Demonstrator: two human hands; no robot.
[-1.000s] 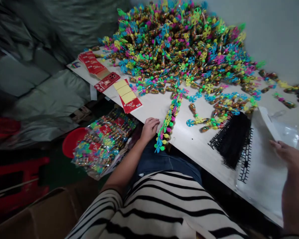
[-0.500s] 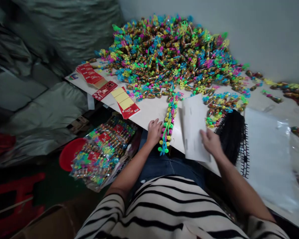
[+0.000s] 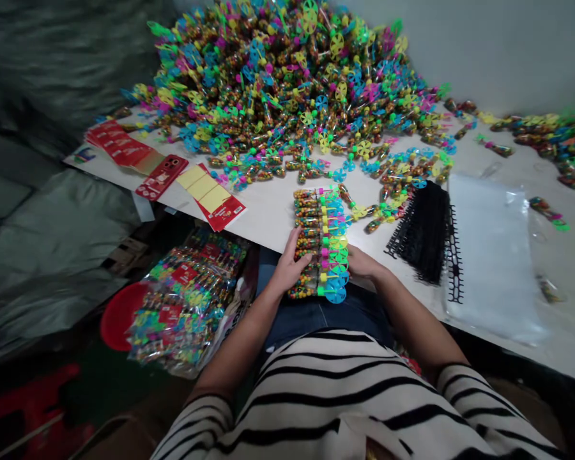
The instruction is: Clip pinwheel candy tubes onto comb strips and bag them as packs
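Our left hand [image 3: 290, 263] and right hand [image 3: 361, 263] clasp a side-by-side row of pinwheel candy tubes [image 3: 319, 243] between them, the heaped tubes [image 3: 278, 76] lying at twelve o'clock

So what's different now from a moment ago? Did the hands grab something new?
The right hand let go of the white sheet and moved left. Now it and the left hand hold the candy tubes with pinwheels, lying side by side in a wider block at the table edge. The big heap and black comb-like strips stayed put.
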